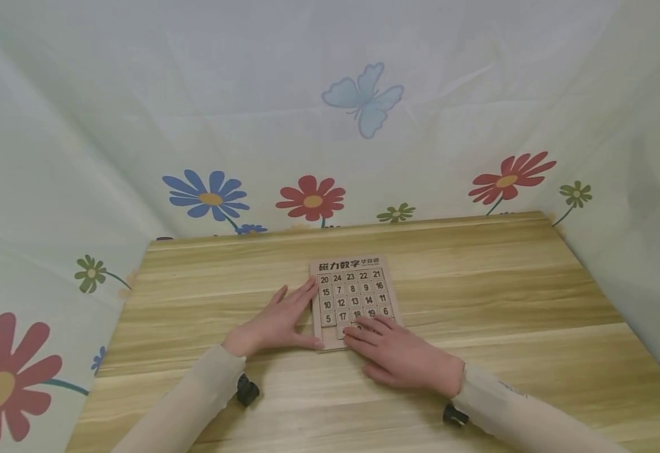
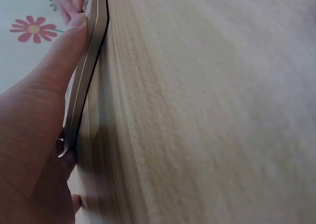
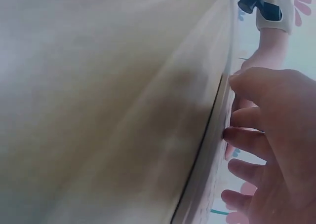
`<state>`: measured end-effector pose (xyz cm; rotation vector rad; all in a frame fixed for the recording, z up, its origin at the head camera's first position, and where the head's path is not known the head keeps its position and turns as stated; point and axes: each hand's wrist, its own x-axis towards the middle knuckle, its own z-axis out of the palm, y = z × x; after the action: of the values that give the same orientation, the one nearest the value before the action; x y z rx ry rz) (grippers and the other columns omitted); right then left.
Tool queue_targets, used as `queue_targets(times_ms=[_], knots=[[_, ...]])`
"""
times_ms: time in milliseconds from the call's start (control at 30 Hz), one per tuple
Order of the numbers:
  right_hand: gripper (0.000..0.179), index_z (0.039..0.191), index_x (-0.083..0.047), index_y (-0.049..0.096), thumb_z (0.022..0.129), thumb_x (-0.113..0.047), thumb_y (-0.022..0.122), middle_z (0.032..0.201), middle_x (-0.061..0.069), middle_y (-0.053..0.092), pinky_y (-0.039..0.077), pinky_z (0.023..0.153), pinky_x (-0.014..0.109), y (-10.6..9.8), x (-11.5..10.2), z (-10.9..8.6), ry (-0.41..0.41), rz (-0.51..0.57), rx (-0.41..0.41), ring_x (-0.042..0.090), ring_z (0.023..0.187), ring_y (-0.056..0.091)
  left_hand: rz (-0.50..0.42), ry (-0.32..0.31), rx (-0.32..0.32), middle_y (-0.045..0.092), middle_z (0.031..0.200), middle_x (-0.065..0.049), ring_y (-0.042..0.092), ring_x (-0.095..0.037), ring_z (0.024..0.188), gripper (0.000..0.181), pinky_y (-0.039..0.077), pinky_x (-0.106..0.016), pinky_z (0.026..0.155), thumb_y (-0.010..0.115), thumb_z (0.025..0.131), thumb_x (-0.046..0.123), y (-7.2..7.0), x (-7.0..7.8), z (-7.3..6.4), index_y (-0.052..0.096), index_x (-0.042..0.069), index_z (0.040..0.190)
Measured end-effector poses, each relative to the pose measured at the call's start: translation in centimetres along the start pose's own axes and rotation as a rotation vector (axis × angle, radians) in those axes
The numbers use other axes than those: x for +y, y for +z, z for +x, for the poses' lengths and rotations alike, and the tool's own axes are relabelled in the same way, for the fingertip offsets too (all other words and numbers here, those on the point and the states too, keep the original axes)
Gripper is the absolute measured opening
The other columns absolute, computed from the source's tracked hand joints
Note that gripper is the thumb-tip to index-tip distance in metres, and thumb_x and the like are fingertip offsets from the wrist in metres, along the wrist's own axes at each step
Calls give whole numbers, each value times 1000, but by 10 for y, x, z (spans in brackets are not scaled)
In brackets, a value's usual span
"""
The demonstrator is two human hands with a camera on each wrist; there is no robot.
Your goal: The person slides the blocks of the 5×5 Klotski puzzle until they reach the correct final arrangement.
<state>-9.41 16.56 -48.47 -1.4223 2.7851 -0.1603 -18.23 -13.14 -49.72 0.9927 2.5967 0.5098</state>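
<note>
A wooden sliding number puzzle (image 1: 348, 265) lies flat on the table, with dark Chinese lettering along its top and rows of numbered square tiles (image 1: 353, 289). A gap shows in the bottom row's left corner. My left hand (image 1: 279, 321) rests along the puzzle's left side, fingertips at the upper edge and thumb at the lower corner; the left wrist view shows that thumb (image 2: 61, 56) against the frame edge (image 2: 81, 91). Fingers of my right hand (image 1: 397, 352) lie on the lower-right tiles, covering part of the bottom row. In the right wrist view, those fingers (image 3: 249, 141) are slightly bent over the puzzle.
The wood-grain table (image 1: 488, 283) extends on both sides of the puzzle. A white cloth backdrop (image 1: 250, 94) with printed flowers and a butterfly stands behind and beside it. Small black devices (image 1: 247, 390) are worn at both wrists.
</note>
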Motion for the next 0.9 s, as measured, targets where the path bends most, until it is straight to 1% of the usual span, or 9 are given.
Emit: queue_targets(times_ms=[133,233,333,433,600,733,900], knots=[[57,155,-11,51,105,-38,58,160,9,48,31,123,58,-5,4,13,10,34,4,35,151,39,8,-5,-4,2,175,-8,12,-27,161,126,3,-59,129,70,82,77,-1,0,0,12,6,167],[57,155,-10,51,106,-38,56,162,10,46,30,124,58,-6,11,25,24,33,1,36,151,38,10,-5,-7,1,175,-7,11,-26,161,125,2,-58,129,70,82,77,0,-1,0,12,6,167],[57,156,-11,49,107,-40,54,164,10,43,28,125,58,-6,16,35,36,22,-21,36,152,36,9,-4,-12,0,175,-6,11,-25,161,124,2,-58,129,69,82,77,-1,0,0,11,7,167],[58,157,-13,49,107,-42,54,165,12,40,28,125,58,-9,19,42,41,11,-53,37,153,35,-3,4,-7,1,175,-7,13,-27,160,124,2,-59,129,70,82,76,-1,1,-1,14,5,167],[59,157,-16,48,106,-45,54,166,13,37,28,124,59,-10,18,42,45,4,-90,39,153,33,-5,5,-9,2,175,-7,13,-27,160,123,2,-59,129,70,83,76,0,3,-2,15,5,167],[58,158,-20,49,106,-46,54,167,13,36,28,124,60,-12,14,36,36,14,-92,38,153,33,-3,5,-8,2,175,-8,13,-27,160,123,3,-60,129,71,83,74,-2,4,-2,14,5,167],[57,158,-21,49,106,-44,54,168,14,35,30,122,62,-15,10,29,18,38,-101,38,153,33,7,4,-8,2,175,-9,13,-28,160,124,3,-60,128,72,83,74,-4,4,-2,13,5,167]])
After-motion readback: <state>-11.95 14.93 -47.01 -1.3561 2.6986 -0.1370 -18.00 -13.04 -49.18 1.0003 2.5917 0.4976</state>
